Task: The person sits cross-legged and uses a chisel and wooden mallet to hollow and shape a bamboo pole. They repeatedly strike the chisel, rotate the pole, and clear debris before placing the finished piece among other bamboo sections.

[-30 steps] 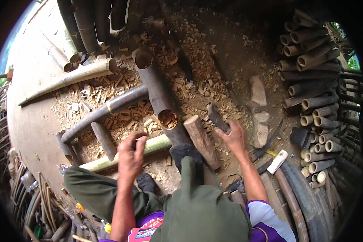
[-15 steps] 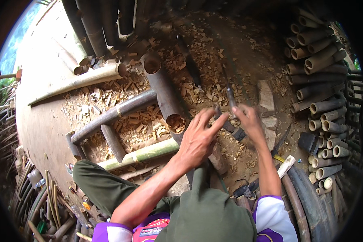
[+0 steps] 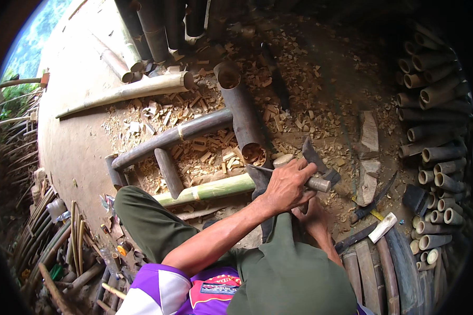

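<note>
My left hand is closed around a slim tool with a round handle. The handle's blunt end sticks out to the right, and a thin pointed blade shows on the left. Just below and nearer my lap, my right hand has its fingers curled. They are partly covered by the left hand, so what they grip cannot be made out. A dark, pointed flat piece rises behind the left hand. Left of the hands lies a thick dark bamboo tube joined to a thinner crosspiece.
Wood chips litter the ground. A pale green bamboo pole lies before my knee. Cut bamboo tubes are stacked at the right, near a curved blade and a wooden block. Another bamboo length lies at far left.
Both hands have come together nearer my lap. The left hand, spread before, now grips the slim tool that was by the right hand. The view has shifted, moving the scene rightward.
</note>
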The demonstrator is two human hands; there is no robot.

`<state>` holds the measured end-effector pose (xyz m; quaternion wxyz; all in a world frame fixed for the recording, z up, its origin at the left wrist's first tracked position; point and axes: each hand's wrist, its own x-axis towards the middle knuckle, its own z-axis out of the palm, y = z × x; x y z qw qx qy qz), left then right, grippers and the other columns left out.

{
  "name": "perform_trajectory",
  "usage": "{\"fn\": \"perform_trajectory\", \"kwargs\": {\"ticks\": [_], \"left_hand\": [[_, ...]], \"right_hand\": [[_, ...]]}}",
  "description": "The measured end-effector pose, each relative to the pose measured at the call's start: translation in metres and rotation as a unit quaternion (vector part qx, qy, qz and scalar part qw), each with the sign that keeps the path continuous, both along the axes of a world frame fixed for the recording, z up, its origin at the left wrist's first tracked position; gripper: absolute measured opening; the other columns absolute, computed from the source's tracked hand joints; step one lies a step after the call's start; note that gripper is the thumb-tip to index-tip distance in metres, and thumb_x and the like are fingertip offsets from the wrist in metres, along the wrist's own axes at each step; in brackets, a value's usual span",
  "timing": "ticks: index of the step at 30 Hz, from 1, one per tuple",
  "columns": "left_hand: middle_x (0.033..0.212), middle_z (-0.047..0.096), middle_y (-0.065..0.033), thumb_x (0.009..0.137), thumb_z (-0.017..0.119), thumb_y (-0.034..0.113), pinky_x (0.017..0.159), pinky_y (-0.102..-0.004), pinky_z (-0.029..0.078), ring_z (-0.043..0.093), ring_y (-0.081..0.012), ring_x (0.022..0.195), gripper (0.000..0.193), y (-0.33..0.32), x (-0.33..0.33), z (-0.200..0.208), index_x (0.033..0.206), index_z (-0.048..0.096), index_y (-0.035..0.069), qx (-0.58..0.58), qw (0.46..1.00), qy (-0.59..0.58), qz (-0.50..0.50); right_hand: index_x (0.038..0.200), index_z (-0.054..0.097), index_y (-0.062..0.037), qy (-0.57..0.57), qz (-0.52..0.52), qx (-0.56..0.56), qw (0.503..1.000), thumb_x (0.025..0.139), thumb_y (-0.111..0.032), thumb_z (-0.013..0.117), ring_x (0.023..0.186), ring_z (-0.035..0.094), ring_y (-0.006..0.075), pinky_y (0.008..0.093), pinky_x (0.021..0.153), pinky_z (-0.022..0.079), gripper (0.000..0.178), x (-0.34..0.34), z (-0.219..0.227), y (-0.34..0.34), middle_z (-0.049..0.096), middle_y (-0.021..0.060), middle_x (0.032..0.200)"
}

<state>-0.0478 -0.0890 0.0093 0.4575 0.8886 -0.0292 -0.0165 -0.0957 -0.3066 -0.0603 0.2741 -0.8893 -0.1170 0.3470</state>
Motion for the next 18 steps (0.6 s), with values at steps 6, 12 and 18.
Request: {"fn": "perform_trajectory", "kwargs": {"ticks": [6, 12, 18], "left_hand": [[0.088, 0.064, -0.0144, 0.073, 0.079, 0.016, 0.071, -0.0494, 0.053, 0.068, -0.0374, 0.087, 0.032, -0.006, 0.008, -0.019, 0.100, 0.063, 0.009, 0.052, 0.996, 0.053, 0.057], [0.078, 0.068, -0.0162, 0.076, 0.075, 0.015, 0.067, -0.0500, 0.055, 0.071, -0.0382, 0.077, 0.019, 0.000, 0.018, -0.027, 0.088, 0.063, 0.007, 0.053, 0.996, 0.064, 0.046], [0.081, 0.070, -0.0166, 0.074, 0.074, 0.013, 0.072, -0.0497, 0.056, 0.071, -0.0392, 0.081, 0.021, 0.016, 0.021, -0.024, 0.092, 0.064, 0.007, 0.015, 0.995, 0.020, 0.099]], "right_hand": [[0.143, 0.051, 0.0046, 0.133, -0.142, 0.053, 0.979, 0.092, -0.051, 0.072, 0.129, 0.058, 0.0442, 0.0498, 0.106, 0.047, 0.078, -0.004, 0.002, -0.012, 0.059, 0.0302, 0.139], [0.151, 0.036, -0.0018, 0.346, -0.363, 0.288, 0.816, 0.087, -0.047, 0.078, 0.077, 0.073, 0.0305, 0.0442, 0.067, 0.065, 0.089, 0.006, 0.060, -0.037, 0.068, 0.0196, 0.099], [0.132, 0.047, 0.0052, 0.105, -0.411, 0.423, 0.801, 0.079, -0.029, 0.077, 0.069, 0.068, 0.0274, 0.0424, 0.058, 0.062, 0.069, 0.048, 0.135, -0.033, 0.063, 0.0191, 0.096]]}}
